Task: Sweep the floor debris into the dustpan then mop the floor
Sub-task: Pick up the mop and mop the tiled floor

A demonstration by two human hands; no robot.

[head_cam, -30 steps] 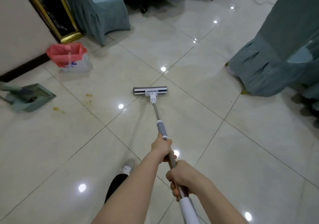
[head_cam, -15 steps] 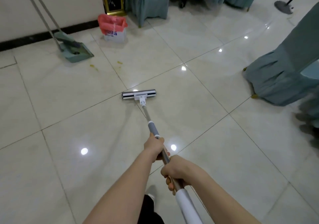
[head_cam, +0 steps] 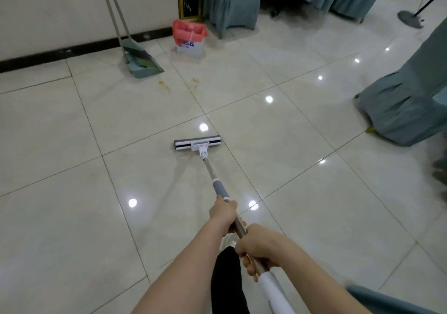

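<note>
I hold a flat mop with both hands. Its grey and white head [head_cam: 197, 143] lies flat on the pale tiled floor [head_cam: 72, 144], in the middle of the view. My left hand [head_cam: 223, 213] grips the metal pole just below the grey sleeve. Nearer to me, my right hand [head_cam: 260, 247] grips the pole where its white end begins. A green dustpan [head_cam: 142, 63] with a broom in it leans against the wall at the back left. Small yellow debris spots [head_cam: 163, 85] lie on the tiles in front of the dustpan.
A small white bin with a red bag [head_cam: 189, 37] stands beside the dustpan. Chairs in teal covers [head_cam: 232, 1] stand at the back, and another [head_cam: 408, 105] at the right. A stand base [head_cam: 411, 19] rests at the far right. My dark trouser leg [head_cam: 227, 282] shows below.
The view has swung right and pulled back, so the dustpan and bin now sit farther up the frame. The mop head has slid back over the tiles away from the debris; both hands keep their grip.
</note>
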